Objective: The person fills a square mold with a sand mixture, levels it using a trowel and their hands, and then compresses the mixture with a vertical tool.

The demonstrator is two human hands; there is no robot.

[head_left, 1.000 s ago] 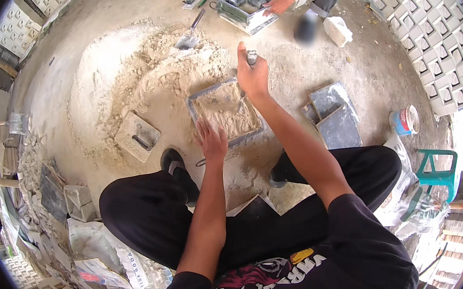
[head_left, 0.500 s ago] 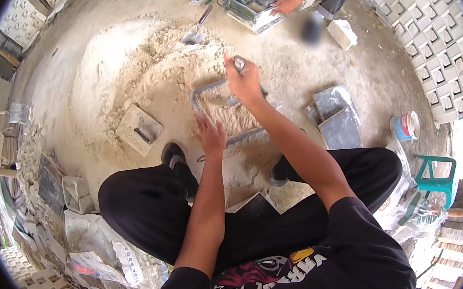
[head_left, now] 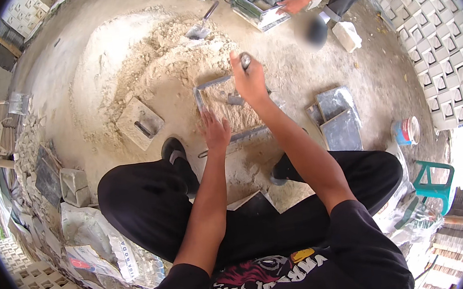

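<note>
A grey metal mould frame (head_left: 199, 97) lies on the floor between my feet, filled with pale sandy mix (head_left: 247, 117). Fingers spread, my left hand (head_left: 216, 129) rests at the frame's near left corner, touching the rim and the mix. My right hand (head_left: 250, 80) is wrapped round the upright handle of what looks like a hammer (head_left: 235, 98). Its grey head is down at the mix inside the frame, and my hand and forearm hide part of it. The butt of the handle shows above my fist.
Beyond the frame spreads a sand heap (head_left: 138, 58) with a trowel (head_left: 197, 32) on it. A slotted block (head_left: 139, 123) lies left, dark plates (head_left: 339, 124) right. Farther off, another person's hand (head_left: 294, 6) touches a metal mould (head_left: 256, 7). A bucket (head_left: 405, 131) and green stool (head_left: 434, 182) stand right.
The whole view has shifted slightly. Both hands keep nearly the same places, the left at the frame corner and the right on the hammer, whose head has moved only a little.
</note>
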